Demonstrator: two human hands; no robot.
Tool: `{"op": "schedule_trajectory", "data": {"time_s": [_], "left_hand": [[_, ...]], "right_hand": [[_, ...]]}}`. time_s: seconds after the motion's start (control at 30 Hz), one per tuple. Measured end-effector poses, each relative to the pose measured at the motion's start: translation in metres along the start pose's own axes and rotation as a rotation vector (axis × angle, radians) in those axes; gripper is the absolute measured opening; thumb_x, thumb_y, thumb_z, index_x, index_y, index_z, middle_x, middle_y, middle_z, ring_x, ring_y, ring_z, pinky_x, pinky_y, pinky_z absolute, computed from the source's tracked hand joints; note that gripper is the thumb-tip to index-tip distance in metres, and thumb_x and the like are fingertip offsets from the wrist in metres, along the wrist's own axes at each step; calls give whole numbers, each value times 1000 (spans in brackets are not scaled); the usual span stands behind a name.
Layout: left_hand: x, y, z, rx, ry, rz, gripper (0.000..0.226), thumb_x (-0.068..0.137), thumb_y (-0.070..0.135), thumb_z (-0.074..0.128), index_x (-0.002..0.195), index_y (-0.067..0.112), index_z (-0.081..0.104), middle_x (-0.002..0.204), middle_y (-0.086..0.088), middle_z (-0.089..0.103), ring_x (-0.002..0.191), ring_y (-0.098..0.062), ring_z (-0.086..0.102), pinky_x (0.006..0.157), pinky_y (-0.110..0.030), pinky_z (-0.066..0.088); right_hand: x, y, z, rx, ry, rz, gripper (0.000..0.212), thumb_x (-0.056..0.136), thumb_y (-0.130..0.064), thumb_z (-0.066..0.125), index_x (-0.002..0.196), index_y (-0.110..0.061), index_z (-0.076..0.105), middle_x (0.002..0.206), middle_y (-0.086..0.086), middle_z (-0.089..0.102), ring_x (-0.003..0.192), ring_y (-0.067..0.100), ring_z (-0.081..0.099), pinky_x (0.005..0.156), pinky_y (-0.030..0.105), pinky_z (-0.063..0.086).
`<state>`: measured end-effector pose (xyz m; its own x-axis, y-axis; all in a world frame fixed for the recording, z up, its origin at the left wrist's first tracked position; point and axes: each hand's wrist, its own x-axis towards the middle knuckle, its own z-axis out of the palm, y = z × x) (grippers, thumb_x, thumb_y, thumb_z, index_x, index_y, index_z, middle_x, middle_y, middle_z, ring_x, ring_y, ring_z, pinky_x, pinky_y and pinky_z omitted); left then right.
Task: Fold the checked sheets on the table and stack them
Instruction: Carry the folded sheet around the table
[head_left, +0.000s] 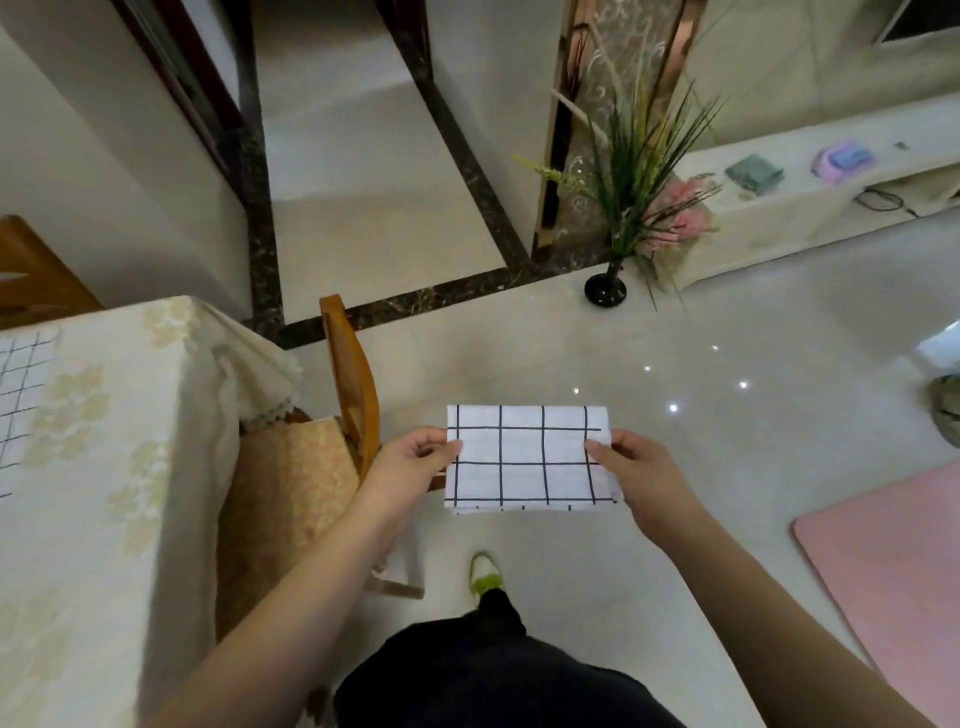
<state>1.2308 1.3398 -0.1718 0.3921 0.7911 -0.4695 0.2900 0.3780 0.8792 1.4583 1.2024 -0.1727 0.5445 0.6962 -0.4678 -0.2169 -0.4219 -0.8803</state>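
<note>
A folded checked sheet (527, 460) is held flat in the air above the floor (701, 441), right of the tabletop (104, 441). The left hand (410, 460) pinches its left edge and the right hand (636, 467) its right edge, fingers curled onto the cloth. Another checked sheet (18, 395) lies on the tabletop's far left.

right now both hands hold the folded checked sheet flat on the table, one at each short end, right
Not quite: the folded checked sheet is held in the air over the floor, away from the table. The left hand and right hand do grip its short ends, as the head view shows.
</note>
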Motion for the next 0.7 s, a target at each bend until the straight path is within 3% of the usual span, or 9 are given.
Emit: {"op": "schedule_trajectory", "data": {"time_s": [0.17, 0.33, 0.43, 0.57, 0.7], "left_hand": [[57, 24, -6, -65, 22, -25, 25, 89, 14, 68, 103, -5, 62, 108, -29, 65, 87, -28, 65, 91, -46, 52], [89, 42, -20, -66, 82, 12, 21, 84, 21, 72, 92, 3, 66, 99, -25, 68, 85, -29, 64, 91, -52, 50], [102, 46, -29, -61, 124, 49, 23, 72, 36, 75, 81, 16, 68, 90, -19, 70, 80, -27, 65, 88, -52, 51], [119, 48, -37, -98, 191, 38, 34, 66, 44, 75, 79, 13, 67, 88, -23, 68, 80, -32, 64, 89, -53, 49], [139, 64, -40, -121, 273, -10, 15, 80, 28, 73, 86, 15, 72, 92, -14, 73, 91, -34, 69, 93, -50, 52]], "right_hand": [[57, -39, 18, -94, -13, -10, 20, 77, -33, 67, 90, -19, 75, 95, 12, 74, 100, 38, 66, 94, 58, 49], [102, -76, 39, -127, -43, -40, 10, 85, -22, 66, 87, -15, 74, 96, 19, 71, 100, 44, 63, 91, 62, 48], [128, -96, 55, -126, -85, -45, 9, 89, -14, 65, 91, -13, 73, 94, 11, 74, 99, 36, 67, 94, 53, 51], [168, -118, 76, -126, -164, -27, 11, 90, -11, 64, 97, -9, 72, 99, 13, 73, 99, 34, 67, 93, 52, 52], [213, -139, 93, -151, -267, -25, 9, 91, -14, 63, 94, -14, 72, 93, 6, 74, 93, 27, 69, 84, 41, 56]]}}
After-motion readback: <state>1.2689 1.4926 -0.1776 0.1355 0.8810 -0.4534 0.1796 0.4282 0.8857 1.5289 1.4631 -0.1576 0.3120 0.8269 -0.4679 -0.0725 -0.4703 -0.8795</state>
